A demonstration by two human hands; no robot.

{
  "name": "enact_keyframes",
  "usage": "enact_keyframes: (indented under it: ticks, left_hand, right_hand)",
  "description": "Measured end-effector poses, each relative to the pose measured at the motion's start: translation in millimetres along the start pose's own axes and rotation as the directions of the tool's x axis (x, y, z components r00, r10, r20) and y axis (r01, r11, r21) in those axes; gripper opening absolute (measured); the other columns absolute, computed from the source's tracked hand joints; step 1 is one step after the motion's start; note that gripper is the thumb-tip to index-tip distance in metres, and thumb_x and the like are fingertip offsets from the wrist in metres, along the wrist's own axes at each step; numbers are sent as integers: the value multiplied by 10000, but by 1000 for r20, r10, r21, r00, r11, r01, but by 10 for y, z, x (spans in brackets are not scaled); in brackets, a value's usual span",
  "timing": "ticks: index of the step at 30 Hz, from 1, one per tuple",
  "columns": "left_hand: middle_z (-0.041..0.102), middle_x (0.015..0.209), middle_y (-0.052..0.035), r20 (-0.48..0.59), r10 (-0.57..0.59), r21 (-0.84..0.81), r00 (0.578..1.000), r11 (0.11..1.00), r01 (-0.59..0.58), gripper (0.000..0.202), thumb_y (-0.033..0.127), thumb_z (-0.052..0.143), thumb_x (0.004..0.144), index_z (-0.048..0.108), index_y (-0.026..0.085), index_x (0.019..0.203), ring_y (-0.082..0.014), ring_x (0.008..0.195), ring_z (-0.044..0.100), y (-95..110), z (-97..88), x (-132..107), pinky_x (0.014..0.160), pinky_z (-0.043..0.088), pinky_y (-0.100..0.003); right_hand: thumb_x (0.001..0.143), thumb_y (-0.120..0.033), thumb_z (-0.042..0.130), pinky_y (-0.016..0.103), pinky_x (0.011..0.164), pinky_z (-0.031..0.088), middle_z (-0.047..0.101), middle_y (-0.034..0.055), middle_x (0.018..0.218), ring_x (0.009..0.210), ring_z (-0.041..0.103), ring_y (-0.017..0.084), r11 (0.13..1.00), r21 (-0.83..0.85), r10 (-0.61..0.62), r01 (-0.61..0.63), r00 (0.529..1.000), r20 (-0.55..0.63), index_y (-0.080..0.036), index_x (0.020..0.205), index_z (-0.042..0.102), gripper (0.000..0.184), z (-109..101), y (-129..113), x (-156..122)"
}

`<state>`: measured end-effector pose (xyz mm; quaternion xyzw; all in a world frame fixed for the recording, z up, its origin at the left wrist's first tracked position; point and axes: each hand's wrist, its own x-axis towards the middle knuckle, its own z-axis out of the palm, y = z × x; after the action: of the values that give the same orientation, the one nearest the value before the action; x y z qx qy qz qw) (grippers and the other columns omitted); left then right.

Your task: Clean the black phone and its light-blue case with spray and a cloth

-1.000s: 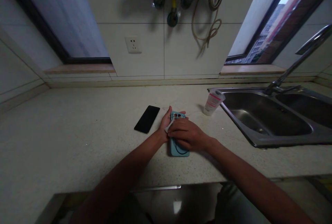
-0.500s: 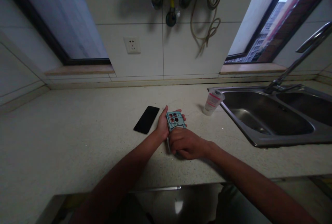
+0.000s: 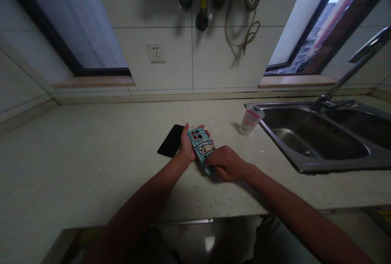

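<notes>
The left hand (image 3: 187, 146) cups a light-blue phone case (image 3: 199, 144) from beneath, with its fingers curling up around the far end. The right hand (image 3: 226, 163) grasps the near end from above, covering the case's lower corner. Both hands are closed on the case, and neither has released it. The case sits tilted over the middle of the bench (image 3: 91, 166), its back showing a cartoon figure and round camera openings. Whether a phone sits inside it, I cannot tell.

A black smartphone (image 3: 171, 140) lies flat on the bench at 9 o'clock from the case, partly hidden behind the left hand. At 2 o'clock, a translucent plastic cup (image 3: 251, 120) with a pink label stands just beside the rim of a stainless-steel double sink (image 3: 275, 144), which fills the 3 o'clock side. A chrome faucet (image 3: 351, 68) rises behind the sink. A wall socket (image 3: 155, 53) is set in the tiles at 11 o'clock, and hoses (image 3: 244, 7) hang on the wall at 12 o'clock.
</notes>
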<state>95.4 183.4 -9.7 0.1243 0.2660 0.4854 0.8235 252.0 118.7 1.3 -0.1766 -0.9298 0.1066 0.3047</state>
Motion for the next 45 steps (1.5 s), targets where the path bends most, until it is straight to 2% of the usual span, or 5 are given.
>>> enact_keyframes:
  ticks: [9, 16, 27, 36, 45]
  left_hand:
    - [589, 726, -52, -135, 93, 10, 986, 996, -93, 566, 683, 446, 890, 589, 157, 1044, -241, 733, 677, -3, 98, -45, 720, 554, -401]
    - [568, 709, -22, -104, 154, 41, 983, 988, -150, 489, 659, 554, 860, 584, 182, 959, -214, 730, 654, 19, 44, -14, 770, 547, -400]
    - [680, 889, -95, 67, 127, 345, 990, 928, -143, 143, 276, 673, 821, 641, 156, 892, -200, 810, 636, 66, -26, 115, 773, 503, -342]
    - [578, 1268, -203, 275, 678, 948, 682, -309, -75, 365, 285, 666, 779, 606, 189, 1126, -375, 1273, 449, 542, -194, -53, 1081, 311, -491]
    - [660, 1014, -188, 0, 641, 975, 767, -170, 142, 512, 432, 887, 440, 481, 241, 688, -472, 1200, 512, 780, -322, -166, 1007, 342, -559]
  right_hand:
    - [834, -645, 636, 323, 734, 504, 730, 111, 1104, 870, 686, 230, 918, -162, 372, -363, 928, 27, -202, 1305, 598, 648, -210, 20, 14]
    - [855, -315, 593, 287, 701, 467, 752, 27, 895, 727, 668, 179, 860, -144, 503, -489, 860, 84, -228, 1323, 609, 476, -312, 5, 24]
    - [876, -286, 515, 294, 680, 459, 759, 90, 890, 758, 677, 212, 430, -223, 855, -875, 474, -209, -164, 1192, 698, 385, -527, 224, -22]
    - [902, -347, 481, 336, 717, 489, 753, 134, 1049, 950, 704, 295, 178, -390, 932, -903, 282, -228, -197, 1239, 660, 410, -551, 257, -80]
    - [918, -362, 436, 390, 714, 502, 732, 215, 1029, 942, 713, 339, 166, -512, 982, -843, 190, 6, -151, 969, 739, 373, -582, 307, -204]
